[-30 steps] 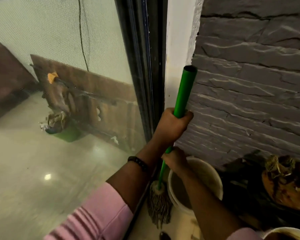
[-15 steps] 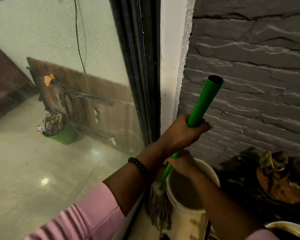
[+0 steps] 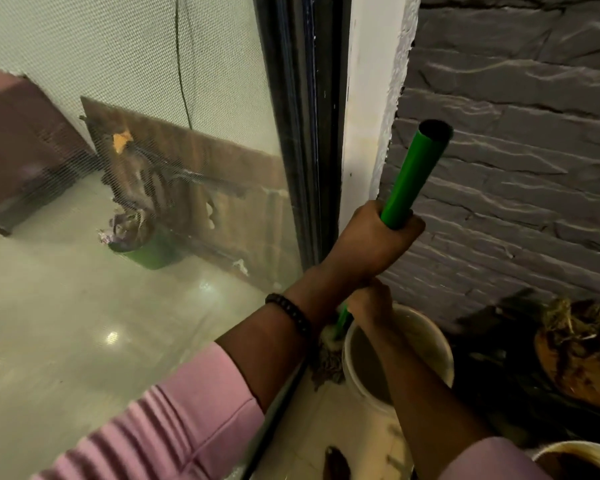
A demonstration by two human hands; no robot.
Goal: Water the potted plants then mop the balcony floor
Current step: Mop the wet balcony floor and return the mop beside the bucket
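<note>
- Grey stone-clad wall (image 3: 520,140) backs a white plastic bucket (image 3: 426,334).
- Left hand (image 3: 368,244) grasps green tubular mop handle (image 3: 416,174) high.
- Right hand (image 3: 371,303) grasps it lower.

stone wall (image 3: 520,168) and bucket (image 3: 430,344) hem the mop handle (image 3: 416,174).

Balcony floor (image 3: 354,431): pale tiles, seen only at 6 o'clock btwn the dark door frame and the grey stone wall. On it: white bucket (image 3: 430,337), upright, near centre-bottom. String mop head (image 3: 328,363) rests on tiles just beside bucket, at its 9 o'clock. Brown plant pot (image 3: 579,362) at 3 o'clock. Second white pot rim (image 3: 575,448) at 5 o'clock.
</note>
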